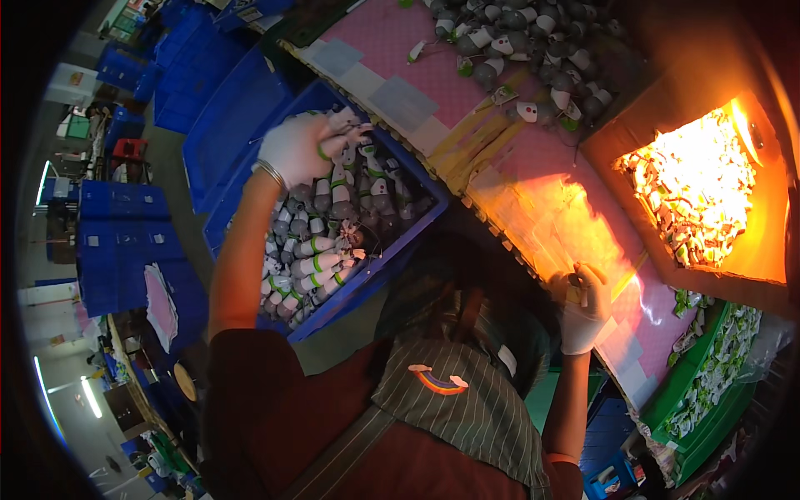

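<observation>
My left hand point(298, 150), in a white glove, is over a blue crate point(408, 242) on the left. Its fingers are closed round a small white piece with a green band point(335, 143). Many small bulb-shaped pieces point(321, 250) in white and grey, some with green bands, fill the crate below it. At the right, my right hand point(586, 310), also gloved, is above the near edge of the table point(533, 217). Its fingers are curled in, and whatever they may hold cannot be made out.
Grey-and-white pieces point(542, 42) lie heaped on the table's far end. A cardboard box point(692, 279) under glaring light holds more pieces at the right. A green crate point(692, 442) of green-and-white parts stands below it. Blue bins point(125, 225) stand at the left.
</observation>
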`<action>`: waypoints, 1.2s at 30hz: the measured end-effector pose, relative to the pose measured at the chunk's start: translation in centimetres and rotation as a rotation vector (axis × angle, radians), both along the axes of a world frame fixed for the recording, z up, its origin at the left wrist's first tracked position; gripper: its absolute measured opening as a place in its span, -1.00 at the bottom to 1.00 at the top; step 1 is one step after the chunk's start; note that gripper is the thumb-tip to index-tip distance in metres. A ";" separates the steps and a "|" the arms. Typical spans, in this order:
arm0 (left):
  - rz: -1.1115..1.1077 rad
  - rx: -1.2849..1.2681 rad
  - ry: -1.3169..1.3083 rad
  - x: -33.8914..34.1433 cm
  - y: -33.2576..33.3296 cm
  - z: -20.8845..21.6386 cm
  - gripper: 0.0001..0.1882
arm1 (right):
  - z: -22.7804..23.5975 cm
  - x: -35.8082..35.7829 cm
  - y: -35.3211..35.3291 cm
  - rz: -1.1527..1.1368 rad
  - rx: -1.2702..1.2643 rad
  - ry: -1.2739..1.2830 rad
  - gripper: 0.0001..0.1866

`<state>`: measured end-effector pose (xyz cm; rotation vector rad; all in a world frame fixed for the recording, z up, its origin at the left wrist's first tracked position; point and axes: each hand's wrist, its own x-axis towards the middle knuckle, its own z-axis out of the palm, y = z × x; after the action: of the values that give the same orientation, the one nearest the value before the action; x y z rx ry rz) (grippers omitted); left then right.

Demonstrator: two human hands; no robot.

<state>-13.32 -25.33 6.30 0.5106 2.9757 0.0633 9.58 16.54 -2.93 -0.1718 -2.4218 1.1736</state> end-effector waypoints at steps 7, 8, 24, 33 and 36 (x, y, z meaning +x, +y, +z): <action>-0.415 -0.376 -0.052 -7.2 -4.4 -2.8 -0.71 | 1.3 -1.2 -1.7 0.043 0.111 0.026 -0.71; -0.561 -0.365 -0.014 -7.9 -4.7 -3.8 -0.67 | 1.6 -1.3 -2.0 0.040 0.114 0.028 -0.71; 0.001 0.151 0.250 -9.5 -7.8 -12.7 -0.53 | 1.2 -2.5 -3.1 0.072 0.096 0.032 -0.71; 0.000 -0.044 0.277 -8.3 -5.1 -12.2 -0.58 | 1.7 -1.8 -3.1 0.102 0.122 0.094 -0.73; 0.215 0.019 0.331 -8.5 -2.4 -8.7 -0.69 | 1.4 -0.9 -2.3 0.097 0.143 0.083 -0.73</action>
<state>-21.84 -27.69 -2.38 0.2177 3.3464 0.0286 8.64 14.27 -1.49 0.0382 -2.4531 1.0221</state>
